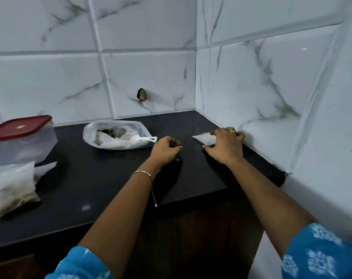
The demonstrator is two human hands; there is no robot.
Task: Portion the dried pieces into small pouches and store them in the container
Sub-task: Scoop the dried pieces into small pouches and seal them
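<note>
My right hand (224,147) lies over a small white empty pouch (204,137) on the black counter by the right wall. Its fingers curl over the pouch's far side and its thumb is at the near corner. My left hand (166,150) is just above the counter between that pouch and the plastic bag, fingers curled in, holding nothing. The open plastic bag (114,136) holds brown dried pieces (107,132) and a white scoop (144,139). A clear container (22,146) with a red lid (20,126) stands at the far left. Filled pouches (13,188) lie in front of it.
The black counter (102,178) fills a corner of white marble tiles, with walls behind and to the right. Its front edge steps back near the middle, above a dark wooden cabinet (191,228). A small dark hole (141,95) marks the back wall.
</note>
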